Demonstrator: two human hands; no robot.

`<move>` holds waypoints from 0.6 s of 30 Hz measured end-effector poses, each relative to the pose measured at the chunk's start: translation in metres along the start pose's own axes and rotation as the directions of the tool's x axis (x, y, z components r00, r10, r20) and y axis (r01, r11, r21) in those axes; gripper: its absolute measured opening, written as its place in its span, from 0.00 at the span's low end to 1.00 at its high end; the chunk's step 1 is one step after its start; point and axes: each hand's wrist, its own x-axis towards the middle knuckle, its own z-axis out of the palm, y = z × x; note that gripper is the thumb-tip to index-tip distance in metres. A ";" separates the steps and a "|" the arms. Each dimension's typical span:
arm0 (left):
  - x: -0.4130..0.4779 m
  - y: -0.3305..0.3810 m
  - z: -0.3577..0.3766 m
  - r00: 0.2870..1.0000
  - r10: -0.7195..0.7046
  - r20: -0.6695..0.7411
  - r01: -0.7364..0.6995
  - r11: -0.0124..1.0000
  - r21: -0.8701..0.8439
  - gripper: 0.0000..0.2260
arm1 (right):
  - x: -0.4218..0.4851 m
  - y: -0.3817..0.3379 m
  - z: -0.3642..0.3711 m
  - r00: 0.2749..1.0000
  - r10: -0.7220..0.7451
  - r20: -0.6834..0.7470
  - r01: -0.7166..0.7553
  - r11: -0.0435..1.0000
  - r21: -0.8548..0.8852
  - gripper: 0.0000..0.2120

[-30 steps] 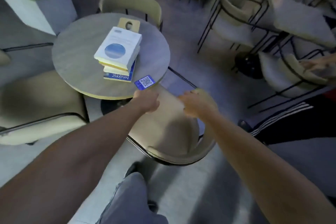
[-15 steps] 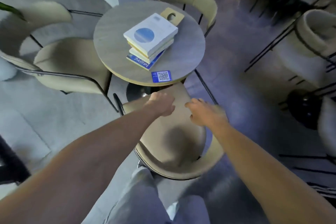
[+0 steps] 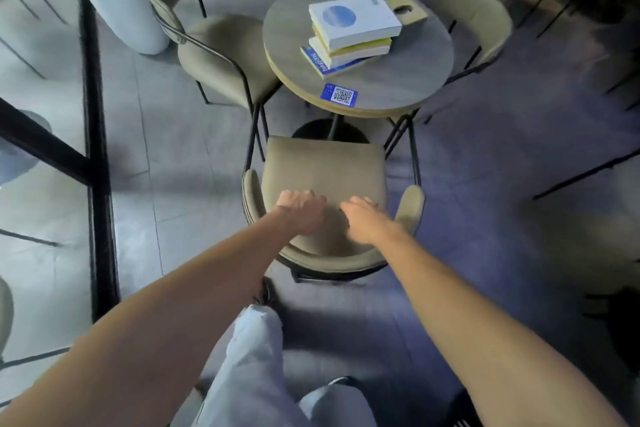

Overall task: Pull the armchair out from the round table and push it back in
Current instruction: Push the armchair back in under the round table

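Note:
The beige armchair (image 3: 325,163) stands right in front of me, its back toward me and its whole seat showing. Its front edge sits just short of the round grey table (image 3: 408,69). My left hand (image 3: 301,211) and my right hand (image 3: 363,218) reach over the curved backrest and hover side by side above the rear of the seat. Their fingers are loose and hold nothing. Whether they touch the cushion I cannot tell.
On the table lie a stack of books (image 3: 353,24), a blue QR card (image 3: 339,95) and a wooden tag (image 3: 407,10). Two matching chairs (image 3: 221,42) (image 3: 474,10) flank the table. A white planter (image 3: 124,10) and a black metal frame (image 3: 97,149) stand to the left.
The view has swung round behind the armchair. The chair has come out from under the table edge, its whole seat now showing. Both hands have drawn back from the table edge to the rear of the seat.

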 end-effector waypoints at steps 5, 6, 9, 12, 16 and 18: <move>-0.039 0.009 0.040 0.994 0.038 0.107 -0.039 0.999 0.006 0.19 | -0.033 0.005 0.043 0.976 -0.068 0.205 0.082 0.995 -0.061 0.29; -0.045 0.009 0.047 0.992 0.040 0.121 -0.041 0.999 0.008 0.20 | -0.036 0.006 0.050 0.972 -0.069 0.223 0.084 0.995 -0.058 0.27; -0.055 0.008 0.066 0.994 0.048 0.097 -0.053 0.997 0.050 0.21 | -0.043 0.007 0.065 0.980 -0.074 0.187 0.087 0.994 -0.065 0.22; -0.056 0.008 0.077 0.996 0.057 0.074 -0.065 0.993 0.103 0.21 | -0.045 0.008 0.074 0.992 -0.064 0.108 0.073 0.994 -0.084 0.20; -0.053 0.007 0.091 0.997 0.072 0.036 -0.078 0.975 0.206 0.21 | -0.045 0.008 0.084 0.998 -0.037 0.047 0.041 0.994 -0.106 0.19; -0.054 0.009 0.098 0.998 0.061 0.000 -0.059 0.973 0.222 0.19 | -0.046 0.005 0.089 1.000 -0.029 -0.006 0.028 0.991 -0.128 0.20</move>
